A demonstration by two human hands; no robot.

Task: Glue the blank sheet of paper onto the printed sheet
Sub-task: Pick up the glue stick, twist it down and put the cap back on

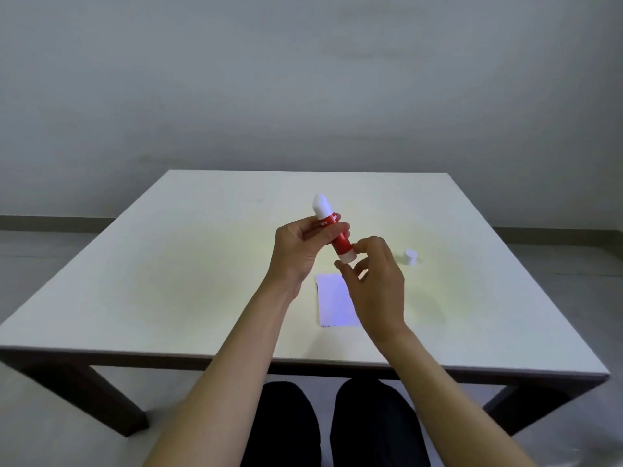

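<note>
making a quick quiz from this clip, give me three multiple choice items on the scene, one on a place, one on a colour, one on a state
1. Where does the small white cap stand?
A. on the table, to the right of the hands
B. on the glue stick's tip
C. on the paper

2. What colour is the barrel of the glue stick?
A. blue
B. red
C. green

3. How is the glue stick held?
A. lying flat on the table
B. in the right hand alone
C. in the air, gripped by the left hand with the right hand's fingers at its base

Answers:
1. A, the cap sits alone on the table.
2. B, the barrel is red, with white glue out at the top.
3. C, the left hand wraps the barrel and the right hand pinches the white base, above the paper.
</note>
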